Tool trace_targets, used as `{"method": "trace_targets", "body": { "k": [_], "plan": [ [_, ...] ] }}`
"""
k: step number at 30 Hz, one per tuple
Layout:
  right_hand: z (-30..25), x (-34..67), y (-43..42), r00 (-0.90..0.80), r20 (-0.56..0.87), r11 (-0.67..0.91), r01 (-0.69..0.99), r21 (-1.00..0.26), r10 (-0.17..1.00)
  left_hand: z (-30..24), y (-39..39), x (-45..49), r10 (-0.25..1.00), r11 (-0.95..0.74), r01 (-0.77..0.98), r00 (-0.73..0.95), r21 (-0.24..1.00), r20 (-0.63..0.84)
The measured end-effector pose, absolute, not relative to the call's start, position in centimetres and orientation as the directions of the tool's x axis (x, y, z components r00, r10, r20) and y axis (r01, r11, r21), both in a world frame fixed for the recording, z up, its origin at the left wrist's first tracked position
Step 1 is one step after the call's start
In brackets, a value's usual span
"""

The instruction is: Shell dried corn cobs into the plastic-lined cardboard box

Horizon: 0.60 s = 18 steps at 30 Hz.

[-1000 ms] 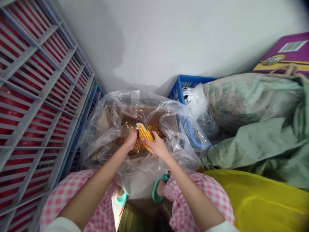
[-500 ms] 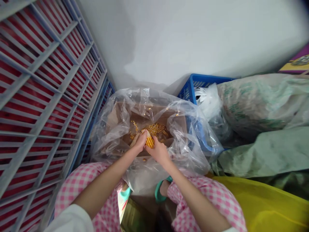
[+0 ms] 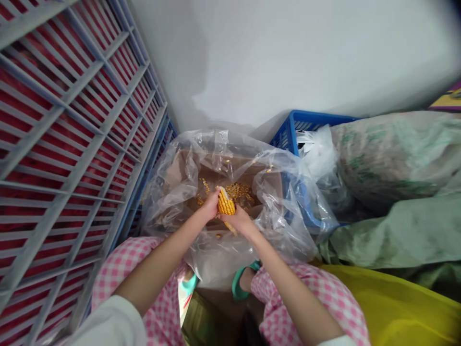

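A yellow corn cob (image 3: 226, 205) with rows of kernels stands between my hands, and its pale lower tip pokes out below my right hand. My left hand (image 3: 211, 204) presses on its left side near the top. My right hand (image 3: 237, 222) grips its lower part. Under both hands lies a cardboard box (image 3: 187, 175) lined with a clear plastic bag (image 3: 169, 192). Loose corn kernels (image 3: 237, 191) are scattered on the box floor, and a few lie on the plastic.
Grey crates with red contents (image 3: 61, 158) rise on my left. Ahead stand a white wall (image 3: 288, 57) and a blue plastic crate (image 3: 306, 125). Bulging woven sacks (image 3: 392, 163) fill the right, and yellow plastic (image 3: 389, 307) lies near my right knee.
The cob has turned from a slant to nearly upright, with more of it covered by my hands. The whole scene has shifted rightward in view, and the purple box at top right has nearly left the frame.
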State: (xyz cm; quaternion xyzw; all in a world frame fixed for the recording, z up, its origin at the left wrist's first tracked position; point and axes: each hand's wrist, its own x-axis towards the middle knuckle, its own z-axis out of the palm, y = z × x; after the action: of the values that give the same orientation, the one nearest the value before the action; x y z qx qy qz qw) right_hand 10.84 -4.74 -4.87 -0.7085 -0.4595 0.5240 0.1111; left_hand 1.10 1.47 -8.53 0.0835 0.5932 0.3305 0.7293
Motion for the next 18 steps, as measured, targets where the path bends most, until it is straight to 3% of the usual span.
{"method": "trace_targets", "body": {
  "k": [5, 10, 14, 18],
  "plan": [
    [-5.8, 10.1, -5.4, 0.003, -0.61, -0.549, 0.439, -0.711, 0.792, -9.7, 0.8, 1.1, 0.534, 0.767, -0.416, -0.01, 0.489, -0.845],
    [-5.1, 10.3, -4.9, 0.055, -0.621, -0.542, 0.55, -0.635, 0.782, -9.2, 1.1, 1.0, 0.561, 0.792, -0.39, 0.162, 0.469, -0.812],
    [-4.9, 10.4, -4.8, 0.088, -0.624, -0.502, 0.684, -0.529, 0.777, -8.6, 1.5, 0.4, 0.499, 0.841, -0.381, 0.271, 0.384, -0.824],
    [-4.8, 10.7, -4.6, 0.064, -0.628, -0.526, 0.615, -0.588, 0.776, -7.6, 1.8, 0.3, 0.505, 0.83, -0.436, 0.323, 0.348, -0.8]
  ]
}}
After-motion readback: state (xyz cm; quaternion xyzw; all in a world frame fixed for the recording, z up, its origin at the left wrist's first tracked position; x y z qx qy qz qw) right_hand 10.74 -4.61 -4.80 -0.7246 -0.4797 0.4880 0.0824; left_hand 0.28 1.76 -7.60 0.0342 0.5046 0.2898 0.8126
